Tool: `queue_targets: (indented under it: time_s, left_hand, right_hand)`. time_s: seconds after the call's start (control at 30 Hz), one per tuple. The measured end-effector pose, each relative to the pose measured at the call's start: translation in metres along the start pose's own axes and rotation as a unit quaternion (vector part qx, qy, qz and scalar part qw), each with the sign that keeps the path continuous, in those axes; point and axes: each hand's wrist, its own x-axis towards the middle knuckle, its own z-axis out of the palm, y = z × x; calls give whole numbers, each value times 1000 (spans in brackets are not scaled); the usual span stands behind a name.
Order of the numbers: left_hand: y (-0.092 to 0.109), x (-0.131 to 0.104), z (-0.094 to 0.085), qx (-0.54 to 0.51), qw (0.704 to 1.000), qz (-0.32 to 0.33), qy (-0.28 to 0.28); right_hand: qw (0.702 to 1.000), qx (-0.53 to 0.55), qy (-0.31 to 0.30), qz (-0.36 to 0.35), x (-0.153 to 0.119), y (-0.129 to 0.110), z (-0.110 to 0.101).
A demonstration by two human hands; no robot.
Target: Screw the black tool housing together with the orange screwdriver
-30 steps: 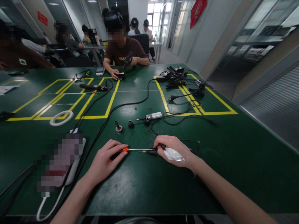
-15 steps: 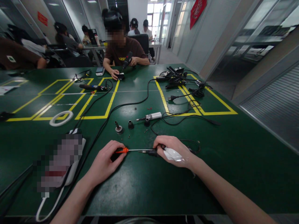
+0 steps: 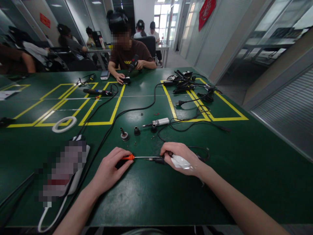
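My left hand (image 3: 113, 168) is closed round the orange handle of a screwdriver (image 3: 146, 157), which lies level just above the table. Its steel shaft runs right, to the fingers of my right hand (image 3: 182, 158). That hand is closed over the black handle of a soldering iron (image 3: 159, 160), whose thin metal tip points left; the rest is hidden under my palm. Beyond my hands stand a metal-and-black nozzle-like part (image 3: 124, 134) and two small black collars, one here (image 3: 137, 131). A silver pen-shaped screwdriver (image 3: 160, 122) lies behind them, and small screws (image 3: 135, 143) are scattered nearby.
A blurred-out item on a white power strip (image 3: 80, 179) lies at left, with black cables (image 3: 105, 133) running past it. A tape roll (image 3: 64, 124) is farther back. Tangled black tools (image 3: 183, 80) lie far right. Across the table, a person (image 3: 132, 55) holds a power drill.
My hands, the screwdriver and the soldering iron stay almost still. At the far left, another person's arm has shifted left.
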Motion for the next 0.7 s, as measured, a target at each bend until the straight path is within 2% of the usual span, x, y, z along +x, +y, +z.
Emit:
queue_targets:
  time_s: [0.7]
  left_hand:
    - [-1, -1, 1, -7, 1000, 4, -8]
  right_hand:
    - [1000, -11, 4, -1, 1, 3, 3]
